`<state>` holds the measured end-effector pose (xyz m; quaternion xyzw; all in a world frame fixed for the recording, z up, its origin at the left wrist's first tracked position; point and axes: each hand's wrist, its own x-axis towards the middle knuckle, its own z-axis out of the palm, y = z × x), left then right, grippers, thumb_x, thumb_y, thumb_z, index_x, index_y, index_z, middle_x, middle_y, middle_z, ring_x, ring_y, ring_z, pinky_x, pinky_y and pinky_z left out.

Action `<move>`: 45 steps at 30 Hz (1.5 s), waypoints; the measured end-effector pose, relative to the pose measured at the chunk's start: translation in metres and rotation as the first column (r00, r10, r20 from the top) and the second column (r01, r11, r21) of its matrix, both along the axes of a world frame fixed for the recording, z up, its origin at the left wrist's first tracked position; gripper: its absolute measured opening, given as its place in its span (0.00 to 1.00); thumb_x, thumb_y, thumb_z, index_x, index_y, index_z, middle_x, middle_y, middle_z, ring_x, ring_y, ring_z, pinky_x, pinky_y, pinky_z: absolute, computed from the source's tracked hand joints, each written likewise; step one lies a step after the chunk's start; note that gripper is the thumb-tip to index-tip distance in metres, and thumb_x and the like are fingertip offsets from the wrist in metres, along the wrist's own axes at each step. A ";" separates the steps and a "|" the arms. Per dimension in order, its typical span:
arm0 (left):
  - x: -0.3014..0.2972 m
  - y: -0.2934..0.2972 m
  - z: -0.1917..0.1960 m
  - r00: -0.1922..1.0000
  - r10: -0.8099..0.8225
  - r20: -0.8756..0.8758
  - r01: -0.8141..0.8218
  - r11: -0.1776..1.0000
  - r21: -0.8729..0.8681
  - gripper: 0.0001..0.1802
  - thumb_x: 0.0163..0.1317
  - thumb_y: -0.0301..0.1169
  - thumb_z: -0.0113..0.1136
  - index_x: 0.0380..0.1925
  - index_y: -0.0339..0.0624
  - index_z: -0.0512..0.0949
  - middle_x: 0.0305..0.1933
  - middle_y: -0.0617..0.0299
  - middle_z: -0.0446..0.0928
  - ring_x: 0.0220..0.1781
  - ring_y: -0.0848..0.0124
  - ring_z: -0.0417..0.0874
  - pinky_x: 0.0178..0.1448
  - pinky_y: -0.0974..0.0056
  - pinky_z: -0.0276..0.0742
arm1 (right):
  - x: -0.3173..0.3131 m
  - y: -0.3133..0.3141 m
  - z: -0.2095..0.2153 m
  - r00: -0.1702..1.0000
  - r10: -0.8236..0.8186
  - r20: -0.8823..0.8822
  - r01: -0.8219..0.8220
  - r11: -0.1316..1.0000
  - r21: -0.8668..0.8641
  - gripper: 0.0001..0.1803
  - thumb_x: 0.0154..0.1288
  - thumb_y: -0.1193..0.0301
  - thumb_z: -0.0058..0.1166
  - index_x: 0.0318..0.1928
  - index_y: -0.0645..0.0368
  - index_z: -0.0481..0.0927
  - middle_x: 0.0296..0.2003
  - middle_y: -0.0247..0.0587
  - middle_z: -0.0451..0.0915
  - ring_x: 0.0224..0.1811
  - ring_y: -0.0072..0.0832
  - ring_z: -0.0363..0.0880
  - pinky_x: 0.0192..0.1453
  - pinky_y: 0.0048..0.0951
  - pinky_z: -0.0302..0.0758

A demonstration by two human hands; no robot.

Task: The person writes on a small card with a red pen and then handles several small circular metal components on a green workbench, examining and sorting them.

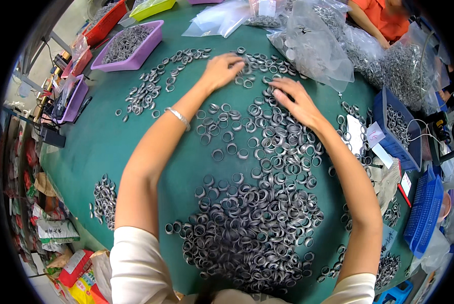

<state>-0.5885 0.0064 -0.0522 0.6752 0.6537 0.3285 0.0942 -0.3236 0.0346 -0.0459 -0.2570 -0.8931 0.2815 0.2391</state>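
Grey metal rings (252, 218) lie heaped on the green table in front of me, thinning into a scattered band toward the far side. My left hand (223, 71) reaches to the far middle, its fingertips over a few rings (247, 81). Motion blurs those fingertips, so whether a ring is between them cannot be made out. A bracelet (178, 117) circles that wrist. To its right, my right hand (294, 99) is low over the band's upper end, fingers apart, the fingertips close to or touching rings. Some rings are hidden beneath this hand.
Smaller ring groups (143, 91) lie at the far left and near left (104, 201). A purple tray (148, 46) of rings stands far left, a blue bin (411, 147) at right. Plastic bags (313, 48) of rings line the far edge, near another person in orange (389, 23).
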 end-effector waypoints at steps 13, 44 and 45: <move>0.092 -0.158 0.034 0.855 -0.436 0.282 0.484 0.865 -0.129 0.17 0.56 0.34 0.59 0.45 0.43 0.78 0.51 0.53 0.76 0.58 0.55 0.71 0.66 0.54 0.60 | 0.052 -0.122 0.040 0.990 0.141 -0.028 -0.144 0.967 -0.210 0.17 0.56 0.60 0.59 0.42 0.56 0.80 0.43 0.42 0.77 0.51 0.37 0.67 0.60 0.36 0.61; 0.226 -0.448 0.115 0.913 -0.338 -0.227 0.298 0.935 -0.194 0.25 0.54 0.33 0.61 0.53 0.43 0.70 0.59 0.50 0.64 0.62 0.50 0.63 0.66 0.47 0.57 | 0.171 -0.372 0.056 0.962 -0.048 0.267 -0.061 0.921 0.384 0.18 0.51 0.77 0.47 0.45 0.66 0.73 0.45 0.46 0.71 0.52 0.43 0.68 0.57 0.38 0.68; 0.231 -0.454 0.117 0.930 -0.314 -0.192 0.280 0.942 -0.184 0.25 0.54 0.33 0.61 0.53 0.43 0.70 0.59 0.49 0.64 0.62 0.50 0.63 0.65 0.48 0.58 | 0.173 -0.374 0.056 0.964 -0.042 0.263 -0.069 0.915 0.398 0.17 0.50 0.77 0.47 0.44 0.66 0.74 0.44 0.46 0.72 0.51 0.43 0.69 0.56 0.38 0.68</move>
